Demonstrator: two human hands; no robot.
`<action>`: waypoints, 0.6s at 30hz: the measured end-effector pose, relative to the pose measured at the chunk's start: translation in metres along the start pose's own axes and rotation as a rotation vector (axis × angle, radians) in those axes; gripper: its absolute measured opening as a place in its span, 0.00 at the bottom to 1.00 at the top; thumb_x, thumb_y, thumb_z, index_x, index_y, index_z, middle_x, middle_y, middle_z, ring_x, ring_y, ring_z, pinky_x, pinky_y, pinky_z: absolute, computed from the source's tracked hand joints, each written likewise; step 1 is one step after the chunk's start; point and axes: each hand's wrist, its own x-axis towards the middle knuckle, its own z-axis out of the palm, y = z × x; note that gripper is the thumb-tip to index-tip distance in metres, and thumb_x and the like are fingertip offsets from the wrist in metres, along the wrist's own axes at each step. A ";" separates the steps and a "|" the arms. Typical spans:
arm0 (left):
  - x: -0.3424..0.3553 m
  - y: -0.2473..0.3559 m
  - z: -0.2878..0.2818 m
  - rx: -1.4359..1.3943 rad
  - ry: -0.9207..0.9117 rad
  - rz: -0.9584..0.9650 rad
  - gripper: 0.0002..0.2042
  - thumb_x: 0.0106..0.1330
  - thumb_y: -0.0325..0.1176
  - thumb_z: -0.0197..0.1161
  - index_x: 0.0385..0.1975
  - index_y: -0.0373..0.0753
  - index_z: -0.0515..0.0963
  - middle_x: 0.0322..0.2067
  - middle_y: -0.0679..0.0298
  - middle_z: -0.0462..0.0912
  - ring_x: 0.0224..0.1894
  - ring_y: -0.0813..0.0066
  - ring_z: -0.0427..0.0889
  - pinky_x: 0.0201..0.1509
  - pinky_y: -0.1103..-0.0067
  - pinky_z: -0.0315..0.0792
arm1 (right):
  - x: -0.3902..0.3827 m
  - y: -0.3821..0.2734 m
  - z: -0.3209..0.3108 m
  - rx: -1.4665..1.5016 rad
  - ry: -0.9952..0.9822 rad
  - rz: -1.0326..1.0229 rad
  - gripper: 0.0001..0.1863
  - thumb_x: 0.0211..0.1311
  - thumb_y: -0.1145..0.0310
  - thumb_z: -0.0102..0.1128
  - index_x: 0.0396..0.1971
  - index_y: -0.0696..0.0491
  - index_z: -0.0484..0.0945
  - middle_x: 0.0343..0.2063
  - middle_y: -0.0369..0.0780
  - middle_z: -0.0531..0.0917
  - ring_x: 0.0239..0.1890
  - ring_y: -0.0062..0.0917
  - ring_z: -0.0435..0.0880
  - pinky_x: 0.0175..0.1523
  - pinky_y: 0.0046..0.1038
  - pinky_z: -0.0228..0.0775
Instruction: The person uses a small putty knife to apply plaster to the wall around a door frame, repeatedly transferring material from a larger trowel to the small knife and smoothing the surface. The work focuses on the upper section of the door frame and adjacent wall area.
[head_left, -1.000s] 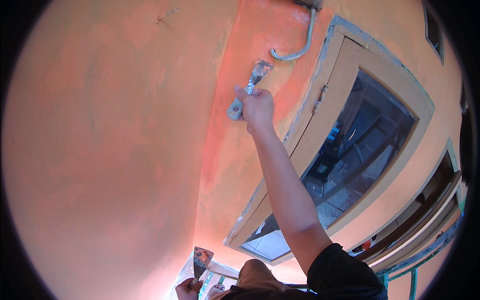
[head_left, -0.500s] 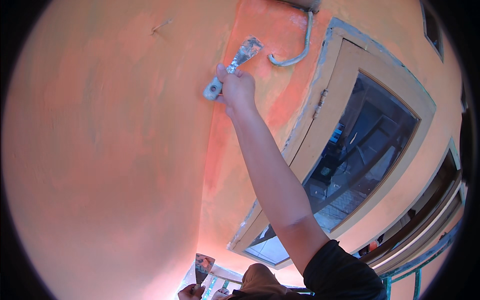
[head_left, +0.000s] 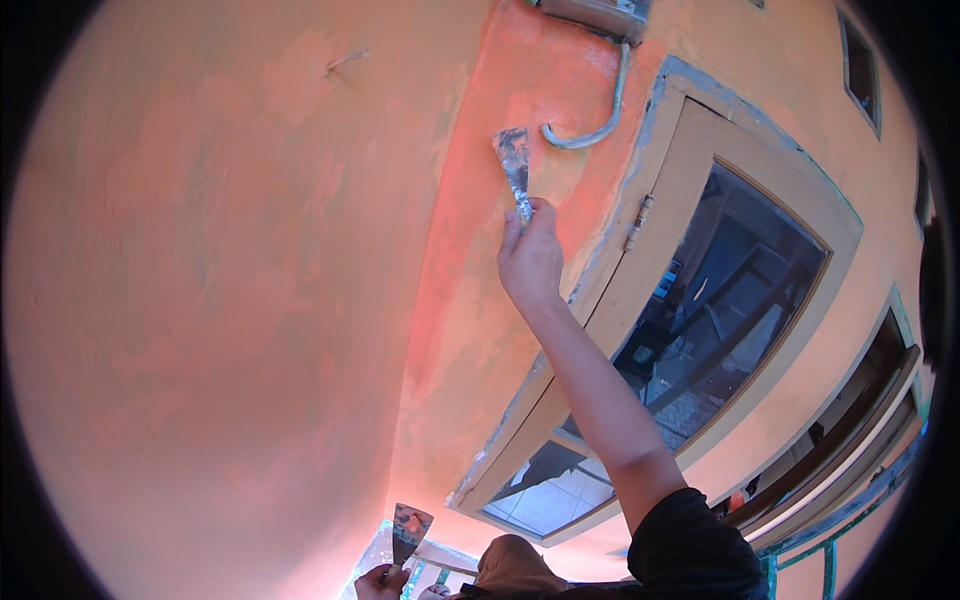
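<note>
My right hand (head_left: 532,258) is raised to the wall, fingers closed round the handle of a putty knife (head_left: 513,158). That knife's wide blade, smeared with grey and white, points up against or just before the pink-orange wall (head_left: 480,260); contact cannot be made out. Low in the picture, my left hand (head_left: 378,583) grips a second putty knife (head_left: 408,530), its blade upright and carrying a dab of orange paste.
Right of my raised arm is a wooden door frame (head_left: 590,330) with a glass pane (head_left: 730,300) and a hinge (head_left: 638,222). A bent grey pipe (head_left: 612,110) hangs from a metal box (head_left: 598,14) above. A small stub (head_left: 345,62) juts from the left wall.
My right hand has moved right and down, and its putty knife has turned from leaning right to pointing nearly straight up. My left hand still holds its knife low.
</note>
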 end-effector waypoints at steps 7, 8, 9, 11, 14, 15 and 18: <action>-0.003 -0.001 0.004 -0.047 0.017 -0.027 0.09 0.61 0.29 0.60 0.34 0.28 0.79 0.17 0.69 0.75 0.19 0.86 0.68 0.22 0.86 0.65 | 0.027 -0.003 -0.061 -0.054 0.002 -0.319 0.16 0.58 0.63 0.55 0.43 0.55 0.71 0.32 0.48 0.79 0.31 0.44 0.80 0.36 0.41 0.71; -0.006 0.003 0.005 -0.083 0.031 -0.052 0.09 0.61 0.29 0.60 0.34 0.29 0.79 0.17 0.69 0.75 0.19 0.86 0.68 0.22 0.86 0.64 | 0.042 -0.008 -0.080 -0.062 -0.012 -0.351 0.15 0.57 0.61 0.55 0.41 0.54 0.74 0.32 0.47 0.79 0.31 0.43 0.80 0.36 0.39 0.72; -0.007 0.007 0.004 -0.028 0.017 -0.051 0.09 0.61 0.30 0.60 0.33 0.29 0.79 0.16 0.70 0.74 0.19 0.86 0.67 0.22 0.86 0.64 | 0.061 -0.013 -0.103 -0.143 0.009 -0.462 0.15 0.57 0.60 0.57 0.40 0.53 0.76 0.32 0.46 0.79 0.33 0.42 0.80 0.38 0.37 0.72; -0.008 0.010 0.001 0.087 0.015 -0.050 0.09 0.61 0.30 0.61 0.32 0.30 0.80 0.15 0.70 0.73 0.18 0.86 0.67 0.21 0.86 0.63 | 0.094 -0.031 -0.137 -0.247 -0.076 -0.479 0.16 0.57 0.59 0.57 0.41 0.53 0.77 0.32 0.46 0.80 0.35 0.39 0.80 0.42 0.35 0.71; -0.002 0.005 0.008 0.066 0.001 0.001 0.09 0.60 0.32 0.62 0.31 0.31 0.80 0.14 0.72 0.71 0.17 0.87 0.65 0.20 0.85 0.61 | 0.120 -0.049 -0.167 -0.431 -0.170 -0.543 0.16 0.55 0.59 0.59 0.40 0.53 0.78 0.31 0.45 0.81 0.34 0.37 0.80 0.41 0.35 0.70; 0.000 0.011 0.013 0.077 -0.009 0.019 0.09 0.60 0.32 0.62 0.31 0.32 0.80 0.14 0.72 0.71 0.17 0.87 0.65 0.19 0.85 0.60 | 0.124 -0.058 -0.171 -0.479 -0.221 -0.537 0.17 0.54 0.59 0.60 0.40 0.53 0.78 0.31 0.45 0.81 0.34 0.37 0.80 0.40 0.35 0.70; 0.006 0.017 0.030 0.040 -0.042 0.015 0.09 0.60 0.32 0.62 0.31 0.31 0.80 0.14 0.73 0.70 0.17 0.87 0.64 0.19 0.85 0.60 | 0.136 -0.068 -0.179 -0.566 -0.354 -0.476 0.17 0.51 0.60 0.61 0.40 0.53 0.78 0.29 0.43 0.81 0.33 0.35 0.80 0.39 0.34 0.70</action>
